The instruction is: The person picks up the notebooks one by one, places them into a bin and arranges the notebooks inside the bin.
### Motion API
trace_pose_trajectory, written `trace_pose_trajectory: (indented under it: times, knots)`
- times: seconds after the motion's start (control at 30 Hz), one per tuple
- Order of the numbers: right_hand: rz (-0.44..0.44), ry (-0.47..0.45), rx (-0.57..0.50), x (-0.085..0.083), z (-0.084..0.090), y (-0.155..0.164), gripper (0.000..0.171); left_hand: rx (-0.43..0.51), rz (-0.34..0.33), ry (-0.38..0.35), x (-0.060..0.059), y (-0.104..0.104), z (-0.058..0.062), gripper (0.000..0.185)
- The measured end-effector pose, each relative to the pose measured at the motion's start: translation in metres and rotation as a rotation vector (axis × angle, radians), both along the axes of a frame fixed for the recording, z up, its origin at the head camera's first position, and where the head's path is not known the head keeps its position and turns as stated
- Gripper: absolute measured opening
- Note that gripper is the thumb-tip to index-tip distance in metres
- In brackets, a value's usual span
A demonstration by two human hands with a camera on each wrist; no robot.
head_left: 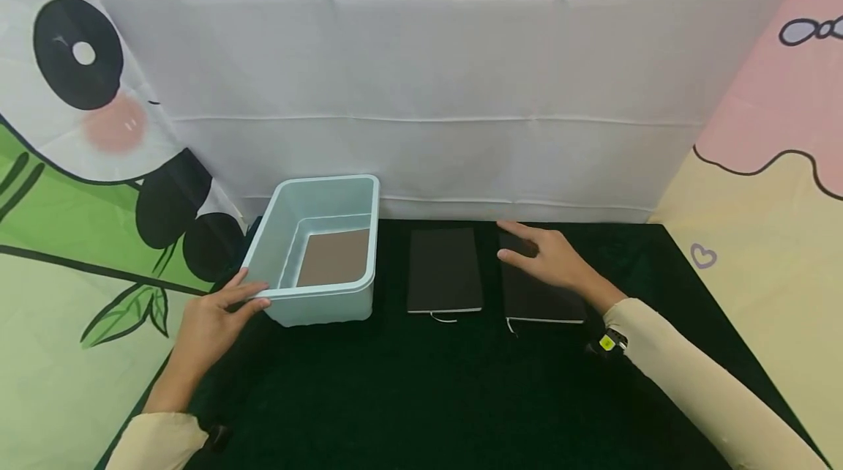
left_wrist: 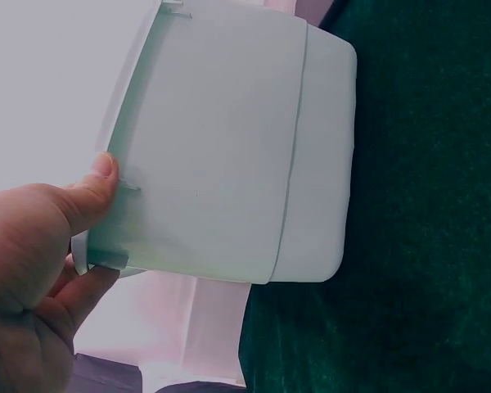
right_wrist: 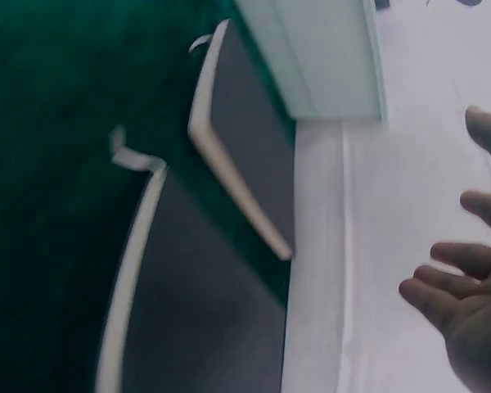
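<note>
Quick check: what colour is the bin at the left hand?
The bin is pale blue-green; it shows best in the head view.

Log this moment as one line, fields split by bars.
left hand: grips bin at near-left corner | right hand: open, above right notebook | left notebook: flat on cloth, between bin and right notebook

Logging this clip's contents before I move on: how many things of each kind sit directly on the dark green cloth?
Black notebooks: 2
Light blue bin: 1
Total: 3
</note>
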State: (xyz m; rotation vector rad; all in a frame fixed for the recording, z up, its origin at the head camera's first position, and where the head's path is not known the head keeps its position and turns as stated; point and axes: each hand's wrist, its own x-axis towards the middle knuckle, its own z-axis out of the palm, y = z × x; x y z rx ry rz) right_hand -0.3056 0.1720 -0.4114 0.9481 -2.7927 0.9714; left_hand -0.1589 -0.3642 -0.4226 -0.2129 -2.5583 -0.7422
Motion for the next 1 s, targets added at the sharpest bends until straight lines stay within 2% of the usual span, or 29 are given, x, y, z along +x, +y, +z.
trace_pose_trajectory:
  times: [0.23,0.37,0.63,1.0]
  knots:
    - [0.017,0.099,0.040,0.011,-0.029,0.045,0.063,0.006,-0.008,0.004,-0.002,-0.001,-0.001,0.029]
    - [-0.009,0.136,0.064,0.018,-0.045,0.065,0.062,0.007,-0.005,0.009,-0.001,-0.001,-0.002,0.028]
    - [-0.080,0.164,0.101,0.029,-0.073,0.097,0.059,0.013,-0.005,-0.007,0.000,-0.002,-0.001,0.028]
    - [-0.135,0.139,0.086,0.034,-0.099,0.111,0.050,0.008,-0.008,0.006,-0.001,-0.002,-0.002,0.028]
